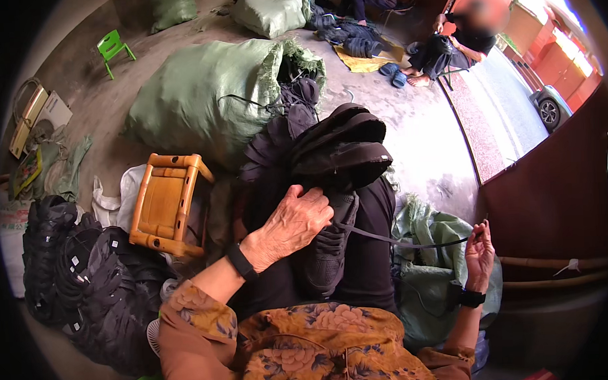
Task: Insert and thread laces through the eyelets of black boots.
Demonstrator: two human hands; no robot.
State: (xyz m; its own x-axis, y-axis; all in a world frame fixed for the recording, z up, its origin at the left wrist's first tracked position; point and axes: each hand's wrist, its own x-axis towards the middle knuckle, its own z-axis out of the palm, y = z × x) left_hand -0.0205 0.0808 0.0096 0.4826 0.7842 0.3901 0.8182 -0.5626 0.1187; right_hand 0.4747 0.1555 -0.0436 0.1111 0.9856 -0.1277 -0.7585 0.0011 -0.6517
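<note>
A black shoe upper (325, 259) rests on my lap, its toe pointing toward me, with laces crossing its front. My left hand (293, 220) is closed at its far end, fingers curled over the edge by the eyelets; the fingertips are partly hidden. A dark flat shoelace (403, 242) runs from the upper out to the right. Its far stretch is pinched in my right hand (479, 251), held out beside my right knee. Just beyond my left hand, several more black shoe uppers (346, 145) lie stacked on my knees.
A big pale-green sack (193, 93) spills dark pieces ahead. At left stand a bamboo stool (164, 205) and a heap of black uppers (93, 284). Another green sack (431, 286) is under my right arm. Two people (469, 40) sit farther off; a green chair (113, 49) stands far left.
</note>
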